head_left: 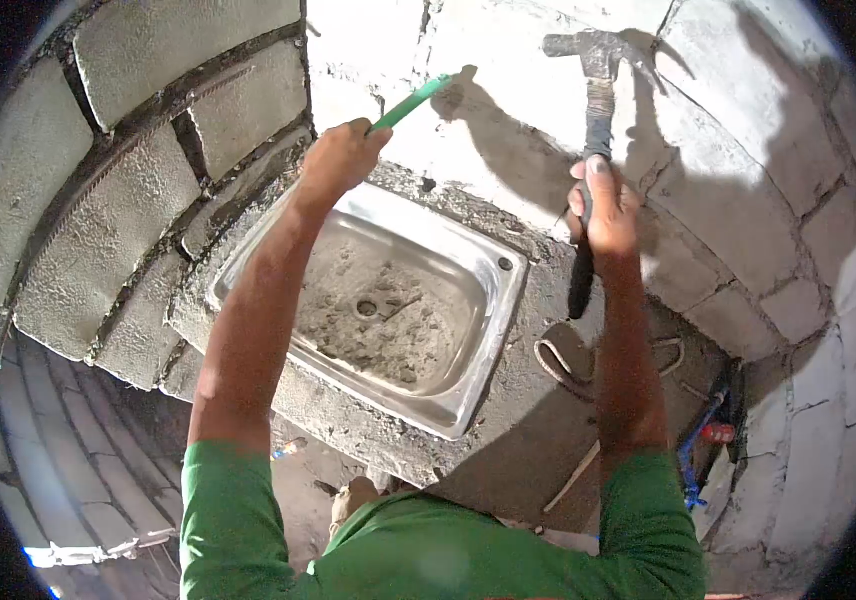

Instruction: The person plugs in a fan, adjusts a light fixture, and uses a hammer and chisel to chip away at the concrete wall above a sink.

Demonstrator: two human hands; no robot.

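My left hand [338, 158] is wrapped round a green chisel [414, 102], its dark tip pointing up and right against the brightly lit block wall [508, 40]. To the right, my right hand [608, 212] grips a claw hammer [599, 85] by its dark handle. The hammer stands head up, with its claw towards the right, and tape or cord is wound round the upper handle. Below my hands lies a steel sink [496, 312], set in a rough concrete counter. Rubble and dust cover the sink's floor around the drain.
Rough block walls [138, 190] rise at the left and right. A pale hose or cord [560, 365] lies below my right hand. Farther right, a blue pipe [690, 455] runs down beside a red fitting [718, 432]. Dark floor lies below the counter's front edge.
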